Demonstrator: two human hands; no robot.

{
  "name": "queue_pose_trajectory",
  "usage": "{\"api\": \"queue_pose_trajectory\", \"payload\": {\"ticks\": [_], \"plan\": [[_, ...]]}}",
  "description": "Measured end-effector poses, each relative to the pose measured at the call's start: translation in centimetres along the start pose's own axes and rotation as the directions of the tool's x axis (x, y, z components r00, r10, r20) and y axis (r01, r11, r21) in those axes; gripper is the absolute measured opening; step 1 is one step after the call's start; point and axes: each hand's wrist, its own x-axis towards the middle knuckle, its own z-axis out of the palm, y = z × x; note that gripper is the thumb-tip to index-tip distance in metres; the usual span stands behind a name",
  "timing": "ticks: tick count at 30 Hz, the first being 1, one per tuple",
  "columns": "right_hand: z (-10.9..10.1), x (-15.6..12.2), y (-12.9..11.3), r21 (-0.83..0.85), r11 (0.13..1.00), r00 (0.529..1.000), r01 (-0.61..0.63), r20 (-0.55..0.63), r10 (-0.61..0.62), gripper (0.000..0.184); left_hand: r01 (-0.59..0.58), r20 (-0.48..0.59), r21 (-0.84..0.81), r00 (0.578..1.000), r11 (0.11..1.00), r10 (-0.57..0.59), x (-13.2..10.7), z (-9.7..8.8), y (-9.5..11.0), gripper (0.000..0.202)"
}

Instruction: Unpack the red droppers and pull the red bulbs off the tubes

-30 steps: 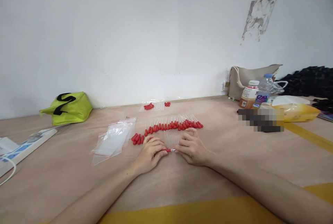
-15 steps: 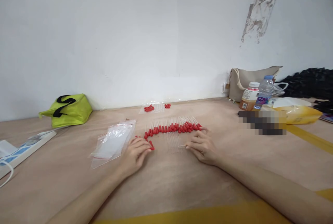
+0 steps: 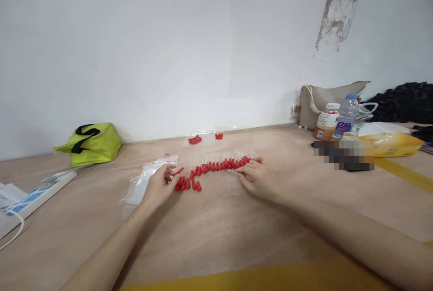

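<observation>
My left hand (image 3: pixel 158 186) pinches a slim red rubber bulb (image 3: pixel 179 171) between thumb and fingers, raised over the paper. Loose red bulbs (image 3: pixel 188 184) lie just right of that hand. An arched row of droppers (image 3: pixel 216 166), thin clear tubes with red bulbs on their near ends, spreads between my hands. My right hand (image 3: pixel 258 180) is closed at the row's right end, its fingertips on a thin clear tube (image 3: pixel 232 171) that points left. Bare clear tubes (image 3: pixel 230 187) lie side by side in front of the row.
Clear zip bags (image 3: pixel 135 187) lie left, partly under my left hand. At the wall sits a plastic bag (image 3: pixel 206 140) with red bulbs. A power strip (image 3: pixel 30 200) and green pouch (image 3: pixel 96 144) are left; bottles (image 3: pixel 327 122) and a yellow packet (image 3: pixel 394 144) are right.
My left hand has lifted off the loose bulbs and moved back left, now with a red bulb in its fingers. The right hand's tube has shifted slightly up and left, towards the row.
</observation>
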Motion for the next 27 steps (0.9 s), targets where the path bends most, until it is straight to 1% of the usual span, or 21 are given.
{"api": "queue_pose_trajectory", "payload": {"ticks": [4, 7, 11, 15, 18, 21, 23, 25, 27], "plan": [[1.6, 1.0, 0.0, -0.107, 0.994, 0.998, 0.026, -0.058, -0.033, 0.019, -0.066, 0.054, 0.080, 0.997, 0.995, 0.062, -0.6, 0.8, 1.4, 0.022], [2.6, 0.7, -0.2, -0.170, 0.984, 0.995, 0.061, -0.068, -0.073, 0.017, -0.088, 0.067, 0.119, 0.994, 0.989, 0.080, -0.7, 1.1, 1.6, 0.019], [2.8, 0.1, -0.6, -0.175, 0.978, 0.991, 0.117, -0.048, -0.127, 0.017, -0.127, 0.089, 0.117, 0.989, 0.985, 0.117, -0.7, 1.4, 1.5, 0.019], [2.5, 0.1, -0.9, -0.161, 0.983, 0.996, 0.086, -0.010, -0.088, 0.017, -0.169, 0.098, 0.116, 0.983, 0.979, 0.158, -0.8, 1.3, 1.5, 0.021], [2.2, 0.3, -1.1, -0.103, 0.994, 0.997, 0.038, 0.066, -0.031, 0.019, -0.163, 0.049, 0.136, 0.986, 0.977, 0.158, -0.9, 1.1, 1.6, 0.025], [2.0, 0.4, -1.6, -0.031, 1.000, 0.991, 0.000, 0.136, 0.004, 0.029, -0.140, -0.028, 0.157, 0.989, 0.978, 0.146, -0.9, 0.8, 1.7, 0.026], [1.8, 0.4, -1.9, -0.012, 1.000, 0.985, -0.008, 0.171, 0.010, 0.037, -0.136, -0.070, 0.163, 0.986, 0.977, 0.150, -0.9, 0.7, 1.7, 0.024], [1.7, 0.4, -2.2, -0.006, 1.000, 0.980, -0.009, 0.198, 0.010, 0.045, -0.150, -0.105, 0.165, 0.980, 0.975, 0.168, -0.9, 0.6, 1.6, 0.022], [1.6, 0.6, -2.2, 0.001, 0.999, 0.980, -0.033, 0.194, 0.032, 0.050, -0.168, -0.146, 0.169, 0.970, 0.971, 0.193, -1.0, 0.6, 1.8, 0.021]]}}
